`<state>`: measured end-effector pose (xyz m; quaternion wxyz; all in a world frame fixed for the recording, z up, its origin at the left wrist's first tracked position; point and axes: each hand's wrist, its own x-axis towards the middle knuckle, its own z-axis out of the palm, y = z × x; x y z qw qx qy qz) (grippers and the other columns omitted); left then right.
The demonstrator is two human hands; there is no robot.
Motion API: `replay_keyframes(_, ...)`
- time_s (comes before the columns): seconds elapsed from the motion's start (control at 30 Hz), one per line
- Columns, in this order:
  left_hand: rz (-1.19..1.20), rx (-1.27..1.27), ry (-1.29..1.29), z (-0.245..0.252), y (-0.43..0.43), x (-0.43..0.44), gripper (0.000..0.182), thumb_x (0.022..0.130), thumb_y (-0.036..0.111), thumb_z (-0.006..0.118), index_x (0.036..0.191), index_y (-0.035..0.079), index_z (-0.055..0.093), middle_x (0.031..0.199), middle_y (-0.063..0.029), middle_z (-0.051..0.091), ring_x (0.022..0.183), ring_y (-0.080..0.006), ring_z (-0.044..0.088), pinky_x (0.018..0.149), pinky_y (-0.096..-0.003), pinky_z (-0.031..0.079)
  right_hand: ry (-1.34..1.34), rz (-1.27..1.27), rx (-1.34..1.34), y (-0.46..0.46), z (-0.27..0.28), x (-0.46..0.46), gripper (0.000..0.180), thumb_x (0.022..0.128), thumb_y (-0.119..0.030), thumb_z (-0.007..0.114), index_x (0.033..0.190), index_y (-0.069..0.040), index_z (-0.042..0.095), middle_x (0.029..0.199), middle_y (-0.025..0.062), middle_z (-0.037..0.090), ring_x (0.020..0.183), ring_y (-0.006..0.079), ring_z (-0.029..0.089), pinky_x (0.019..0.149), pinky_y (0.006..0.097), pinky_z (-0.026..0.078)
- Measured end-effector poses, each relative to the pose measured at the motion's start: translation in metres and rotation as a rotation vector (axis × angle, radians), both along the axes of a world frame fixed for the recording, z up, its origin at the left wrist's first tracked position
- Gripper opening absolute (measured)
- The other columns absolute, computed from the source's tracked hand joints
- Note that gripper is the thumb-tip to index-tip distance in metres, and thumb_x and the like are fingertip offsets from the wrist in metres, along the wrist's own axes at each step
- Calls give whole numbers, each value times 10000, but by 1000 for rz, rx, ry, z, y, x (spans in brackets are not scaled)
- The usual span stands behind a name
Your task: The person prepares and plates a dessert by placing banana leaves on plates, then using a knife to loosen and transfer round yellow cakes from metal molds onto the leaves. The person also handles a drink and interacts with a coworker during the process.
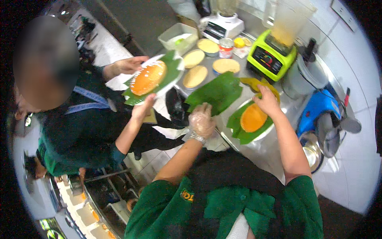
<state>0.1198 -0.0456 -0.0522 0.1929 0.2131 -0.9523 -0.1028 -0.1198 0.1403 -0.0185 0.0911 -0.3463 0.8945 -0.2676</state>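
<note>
My left hand [202, 121], in a clear plastic glove, is at the lower edge of a green banana leaf piece [216, 92]; whether its fingers grip the leaf cannot be told. My bare right hand [266, 100] is over the upper right of a white oval plate [273, 130], its fingers at a yellowish leaf piece [253, 82]. On that plate an orange oval custard [253, 117] lies on a green leaf. To the left, another person's hands hold a white plate [174, 80] with leaf and an orange oval custard [149, 78] under shiny plastic wrap.
Several oval tins of pale custard [195, 76] stand on the steel counter [262, 152] beside a can [226, 47] and a cut lemon [239, 42]. Behind are a plastic tub [178, 38], a white blender base [222, 28] and a green blender [265, 56]. The co-worker [83, 134] stands close at left.
</note>
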Motion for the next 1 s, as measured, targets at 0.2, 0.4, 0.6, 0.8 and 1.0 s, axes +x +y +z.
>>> replay_keyframes(0.2, 70, 45, -215, 6, 4, 2, 539, 751, 291, 676, 1229, 66, 571, 1295, -76, 568, 1172, -306, 545, 949, -474, 448, -371, 46, -87, -83, -33, -20, 674, 750, -281, 740, 1301, 23, 496, 1170, 251, 631, 1072, 388, 620, 938, 413, 486)
replay_keyframes(0.4, 67, 37, -261, 8, 3, 1, 533, 769, 292, 666, 1244, 65, 582, 1295, -129, 572, 1192, -330, 535, 981, -477, 439, -189, 102, 174, -100, -22, -32, 460, 771, -320, 680, 1098, 4, 659, 1080, 256, 662, 988, 379, 652, 892, 429, 507)
replay_keyframes(0.6, 56, 298, 120, 10, 27, 7, 446, 791, 258, 704, 1161, 23, 619, 1052, -179, 669, 962, -348, 636, 854, -431, 505, 78, -11, 186, 4, 22, -49, 272, 795, -218, 578, 894, 8, 693, 949, 282, 657, 920, 419, 647, 840, 481, 510)
replay_keyframes(0.8, 102, 1243, -53, 8, 70, -3, 404, 837, 325, 695, 1021, -30, 638, 856, -126, 678, 731, -193, 622, 654, -346, 504, -106, -143, 359, 66, -1, -22, 307, 768, -90, 595, 1039, 46, 642, 1031, 291, 651, 993, 413, 638, 878, 475, 506)
replay_keyframes(1.0, 197, 1377, -38, -7, 78, -18, 307, 855, 207, 702, 1050, -13, 615, 834, -69, 676, 608, -129, 575, 523, -291, 467, -232, -266, 205, 81, -9, -17, 420, 731, -127, 676, 1117, 30, 616, 981, 253, 673, 954, 362, 663, 779, 431, 537)
